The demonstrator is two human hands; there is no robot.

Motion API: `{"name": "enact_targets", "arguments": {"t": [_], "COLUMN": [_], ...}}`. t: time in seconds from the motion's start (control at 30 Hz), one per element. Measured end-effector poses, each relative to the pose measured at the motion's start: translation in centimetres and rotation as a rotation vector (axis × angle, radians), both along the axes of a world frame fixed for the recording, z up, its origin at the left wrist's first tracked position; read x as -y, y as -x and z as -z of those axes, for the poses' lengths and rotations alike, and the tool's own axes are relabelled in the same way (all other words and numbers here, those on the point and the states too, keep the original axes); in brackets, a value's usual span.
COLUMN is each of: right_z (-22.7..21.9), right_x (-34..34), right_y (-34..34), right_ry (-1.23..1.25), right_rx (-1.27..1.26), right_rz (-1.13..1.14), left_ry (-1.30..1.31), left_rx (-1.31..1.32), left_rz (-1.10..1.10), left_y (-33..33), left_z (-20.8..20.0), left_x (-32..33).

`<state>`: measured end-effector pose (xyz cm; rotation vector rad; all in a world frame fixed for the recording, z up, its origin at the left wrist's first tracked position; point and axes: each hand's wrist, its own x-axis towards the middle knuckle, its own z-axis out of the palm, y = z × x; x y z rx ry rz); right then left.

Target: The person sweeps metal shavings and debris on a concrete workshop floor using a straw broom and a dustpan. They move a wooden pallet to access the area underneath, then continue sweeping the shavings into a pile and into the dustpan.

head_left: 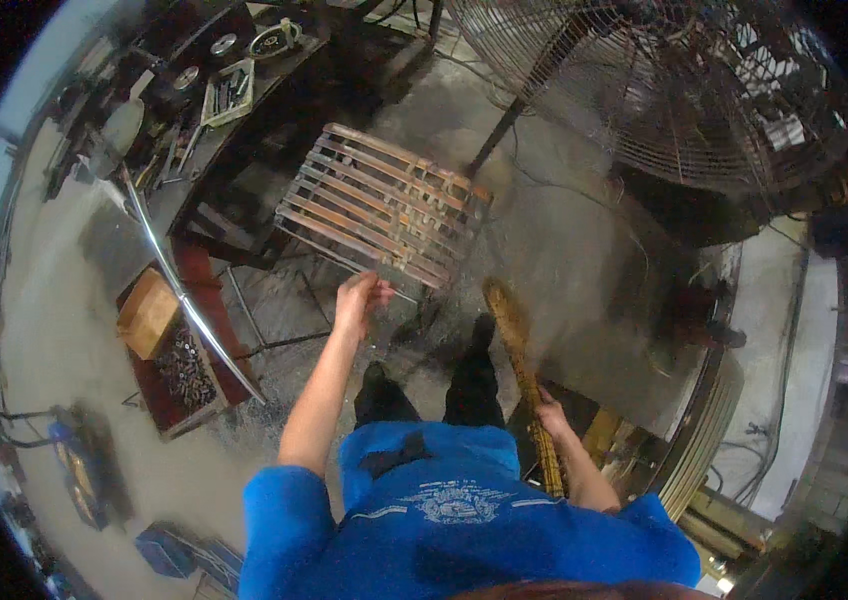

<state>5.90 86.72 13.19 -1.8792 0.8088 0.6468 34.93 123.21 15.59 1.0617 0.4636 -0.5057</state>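
Observation:
My left hand (359,302) is closed around a thin metal rod (404,296), whose tip sticks out to the right of my fingers. It is beside the near edge of a slatted rack (374,205) with worn, rust-brown bars on a stand. What lies inside the grip is hidden. On the right, my right hand (551,418) is closed on a long, worn yellow-brown bar (522,370) with a wider, rounded far end. The bar slants from beside my right leg toward the floor in front; its kind is unclear.
A big wire-caged fan (674,90) stands at the back right. A dark workbench (244,150) at the left bears tools and a tray (230,92). Below it, a red bin (169,395) holds small metal pieces, with a curved shiny metal bar (184,290) above.

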Motion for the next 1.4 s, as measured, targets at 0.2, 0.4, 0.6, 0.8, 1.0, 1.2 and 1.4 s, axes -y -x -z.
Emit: {"name": "enact_targets", "arguments": {"t": [0.2, 0.4, 0.6, 0.8, 1.0, 1.2, 1.4], "right_z": [9.9, 4.8, 5.5, 8.6, 10.7, 10.3, 10.3], "right_x": [5.6, 9.4, 16.3, 20.8, 22.2, 23.4, 23.5], "right_y": [4.1, -2.5, -4.8, -4.3, -1.2, -1.9, -8.3], "right_ry": [0.046, -0.355, -0.53, -0.343, 0.004, 0.072, 0.064], "right_rx": [0.188, -0.114, 0.485, -0.001, 0.136, 0.009, 0.345], "right_rz": [-0.37, 0.226, -0.136, 0.031, -0.309, -0.375, -0.906], "left_ry": [-0.136, -0.46, -1.029, -0.701, -0.604, -0.859, -0.671], "left_rx": [-0.042, -0.147, -0.134, -0.242, -0.455, -0.425, -0.424], "left_rz": [-0.042, -0.109, -0.109, -0.097, -0.381, -0.572, -0.373], "left_y": [-13.3, -17.4, -20.0, -21.0, -22.8, -21.9, -20.7], "left_z": [2.6, 3.9, 3.7, 5.9, 6.6, 6.7, 7.3], "left_x": [0.7, 1.9, 2.8, 2.9, 4.3, 5.8, 4.9]}}
